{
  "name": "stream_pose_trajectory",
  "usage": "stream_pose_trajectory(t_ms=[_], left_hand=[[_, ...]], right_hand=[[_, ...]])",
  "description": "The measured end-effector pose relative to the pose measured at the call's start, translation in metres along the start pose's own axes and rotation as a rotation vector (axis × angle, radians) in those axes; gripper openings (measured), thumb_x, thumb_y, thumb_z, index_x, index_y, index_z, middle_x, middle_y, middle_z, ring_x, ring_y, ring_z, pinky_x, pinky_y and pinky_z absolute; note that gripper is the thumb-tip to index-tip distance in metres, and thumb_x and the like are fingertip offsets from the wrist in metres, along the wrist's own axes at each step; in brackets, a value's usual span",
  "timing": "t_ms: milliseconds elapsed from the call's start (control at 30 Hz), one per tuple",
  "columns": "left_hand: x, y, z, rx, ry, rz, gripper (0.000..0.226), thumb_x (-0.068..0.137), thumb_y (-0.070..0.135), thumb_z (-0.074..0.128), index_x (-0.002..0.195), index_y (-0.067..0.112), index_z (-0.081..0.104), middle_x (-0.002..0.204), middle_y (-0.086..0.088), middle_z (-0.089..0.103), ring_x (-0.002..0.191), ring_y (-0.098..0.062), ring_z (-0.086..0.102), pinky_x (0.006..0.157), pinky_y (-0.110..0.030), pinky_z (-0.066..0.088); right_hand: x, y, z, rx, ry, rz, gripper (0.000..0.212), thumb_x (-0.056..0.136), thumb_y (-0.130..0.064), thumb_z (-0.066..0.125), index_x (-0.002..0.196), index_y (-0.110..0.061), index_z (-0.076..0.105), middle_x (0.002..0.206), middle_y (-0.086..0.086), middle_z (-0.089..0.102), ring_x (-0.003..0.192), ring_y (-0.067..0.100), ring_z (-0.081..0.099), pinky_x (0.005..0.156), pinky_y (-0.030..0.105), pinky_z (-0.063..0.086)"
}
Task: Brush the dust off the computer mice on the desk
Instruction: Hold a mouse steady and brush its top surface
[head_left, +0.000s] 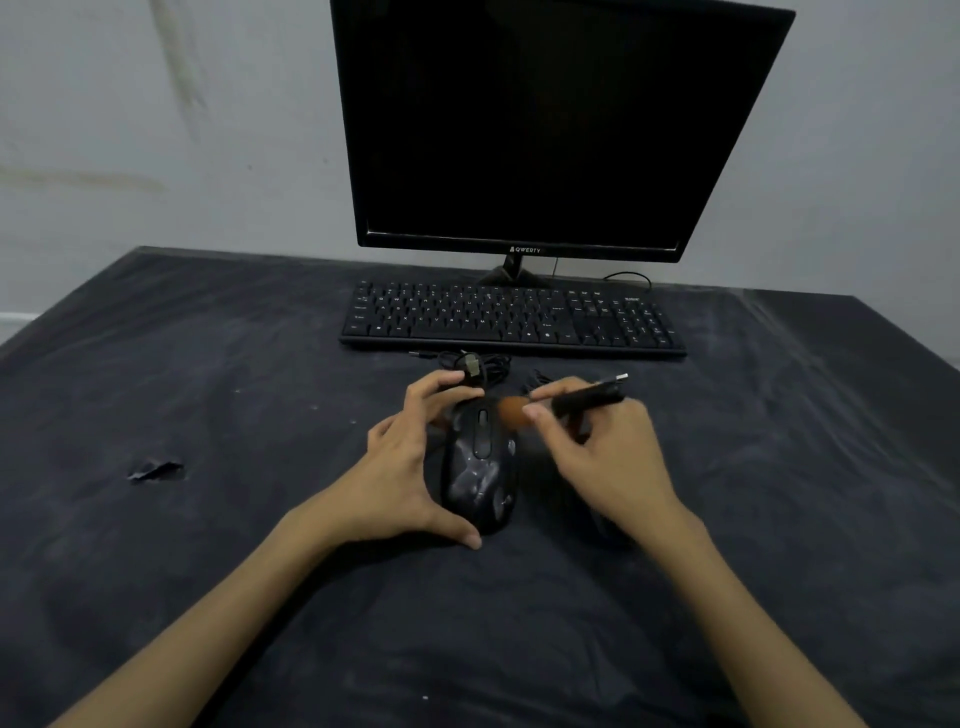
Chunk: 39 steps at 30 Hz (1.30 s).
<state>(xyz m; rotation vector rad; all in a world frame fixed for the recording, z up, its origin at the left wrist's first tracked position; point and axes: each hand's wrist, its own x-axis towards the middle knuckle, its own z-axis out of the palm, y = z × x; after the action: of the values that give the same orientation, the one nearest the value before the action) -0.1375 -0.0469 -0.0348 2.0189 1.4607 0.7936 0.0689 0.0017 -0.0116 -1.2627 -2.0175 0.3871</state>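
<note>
- At the centre of the frame, the left hand (400, 467) cups a black mouse (480, 465) from its left side: fingers curled over the front end, thumb pressed against the rear edge, so the hand is closed around the mouse's body.
- Just right of it, the right hand (597, 447) pinches a small brush (561, 402) between thumb and forefinger; the dark handle points toward the upper right of the frame, ending in a silvery tip.
- The brush's orange-brown bristles are blurred and sit at the mouse's front right, beside the scroll wheel; whether they touch the shell I cannot tell.
- The mouse lies lengthwise on the dark cloth-covered desk (208, 571), with pale, dusty smears on its glossy back.
- A second dark shape lies below the right hand, mostly hidden by it; it is too dark to identify with certainty.
- Just above the hands, a bundled black cable (475, 364) lies on the cloth, near the keyboard's front edge.
- Farther up, a black keyboard (511, 319) stretches across the middle, and behind it stands a monitor (545, 124) with a dark screen and the word "QWERTY" on its lower bezel.
- At the left of the frame, well apart from the hands, a small tear (156, 470) shows in the cloth.
- A pale wall (156, 130) fills the upper part of the frame.
</note>
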Motion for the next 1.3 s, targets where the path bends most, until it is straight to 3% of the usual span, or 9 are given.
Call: stream_pose_trajectory(t_ms=[133, 267, 333, 433, 600, 800, 967, 1133, 1300], left_hand=[[0.000, 0.001, 0.000, -0.005, -0.012, 0.003, 0.129, 0.044, 0.042, 0.093, 0.134, 0.043, 0.002, 0.143, 0.037, 0.026, 0.133, 0.019, 0.019, 0.114, -0.036, 0.012], [-0.001, 0.000, 0.001, -0.018, -0.019, -0.005, 0.127, 0.044, 0.042, 0.093, 0.132, 0.048, 0.002, 0.144, 0.035, 0.024, 0.130, 0.024, 0.015, 0.113, -0.034, 0.012], [-0.001, 0.001, 0.001, -0.024, -0.023, -0.015, 0.127, 0.044, 0.043, 0.093, 0.133, 0.047, 0.002, 0.144, 0.035, 0.025, 0.131, 0.023, 0.015, 0.113, -0.035, 0.012], [-0.001, 0.001, 0.001, -0.027, -0.022, -0.023, 0.126, 0.044, 0.043, 0.093, 0.132, 0.047, 0.003, 0.144, 0.036, 0.025, 0.133, 0.019, 0.016, 0.114, -0.038, 0.013], [-0.001, 0.002, 0.001, -0.030, -0.026, -0.021, 0.126, 0.045, 0.042, 0.093, 0.131, 0.049, 0.002, 0.143, 0.038, 0.022, 0.130, 0.024, 0.013, 0.111, -0.036, 0.014], [-0.001, 0.000, 0.001, -0.035, -0.025, -0.031, 0.126, 0.043, 0.043, 0.093, 0.130, 0.050, 0.003, 0.144, 0.035, 0.025, 0.133, 0.020, 0.014, 0.110, -0.036, 0.014], [0.000, 0.000, 0.001, -0.030, -0.022, -0.032, 0.125, 0.043, 0.043, 0.093, 0.127, 0.055, 0.001, 0.144, 0.036, 0.024, 0.133, 0.021, 0.013, 0.108, -0.036, 0.014], [0.000, 0.000, 0.002, -0.032, -0.020, -0.042, 0.125, 0.043, 0.044, 0.093, 0.130, 0.050, 0.003, 0.146, 0.034, 0.026, 0.136, 0.015, 0.015, 0.108, -0.037, 0.014], [-0.001, 0.000, 0.002, -0.030, -0.024, -0.043, 0.124, 0.043, 0.043, 0.093, 0.128, 0.052, 0.004, 0.146, 0.036, 0.022, 0.136, 0.017, 0.013, 0.107, -0.034, 0.013]], right_hand=[[0.007, 0.008, -0.015, 0.155, 0.106, 0.069, 0.007, 0.084, -0.034, 0.066, 0.087, -0.028, 0.069, 0.070, -0.001, 0.067, 0.065, 0.015, 0.061, 0.061, 0.032, 0.048], [-0.002, -0.006, -0.009, 0.424, -0.066, 0.104, 0.005, 0.086, -0.028, 0.067, 0.088, -0.025, 0.071, 0.077, -0.003, 0.074, 0.078, 0.018, 0.069, 0.075, 0.044, 0.054], [-0.002, -0.005, -0.008, 0.404, -0.118, 0.134, 0.005, 0.086, -0.027, 0.067, 0.086, -0.025, 0.071, 0.076, -0.004, 0.074, 0.077, 0.014, 0.069, 0.073, 0.040, 0.054], [0.003, -0.002, -0.012, 0.189, 0.025, 0.117, 0.005, 0.084, -0.030, 0.067, 0.085, -0.026, 0.070, 0.074, -0.004, 0.071, 0.066, 0.012, 0.064, 0.058, 0.027, 0.046], [-0.002, -0.018, -0.013, 0.422, -0.022, 0.095, 0.006, 0.086, -0.024, 0.067, 0.081, -0.024, 0.070, 0.071, -0.001, 0.072, 0.072, 0.013, 0.068, 0.069, 0.027, 0.054], [0.001, 0.002, -0.011, 0.151, 0.104, 0.140, 0.008, 0.084, -0.035, 0.065, 0.083, -0.028, 0.069, 0.073, -0.002, 0.069, 0.065, 0.011, 0.062, 0.062, 0.035, 0.050], [-0.008, -0.010, -0.012, 0.417, -0.013, 0.115, 0.004, 0.085, -0.027, 0.067, 0.085, -0.025, 0.071, 0.077, -0.001, 0.072, 0.076, 0.018, 0.068, 0.073, 0.035, 0.055], [-0.002, 0.007, -0.012, 0.158, 0.069, 0.151, 0.007, 0.084, -0.033, 0.065, 0.085, -0.028, 0.070, 0.082, 0.000, 0.073, 0.061, 0.005, 0.059, 0.058, 0.024, 0.045], [-0.012, -0.008, -0.019, 0.497, -0.006, 0.115, 0.005, 0.085, -0.021, 0.068, 0.088, -0.019, 0.071, 0.080, 0.000, 0.074, 0.080, 0.015, 0.070, 0.077, 0.029, 0.054]])
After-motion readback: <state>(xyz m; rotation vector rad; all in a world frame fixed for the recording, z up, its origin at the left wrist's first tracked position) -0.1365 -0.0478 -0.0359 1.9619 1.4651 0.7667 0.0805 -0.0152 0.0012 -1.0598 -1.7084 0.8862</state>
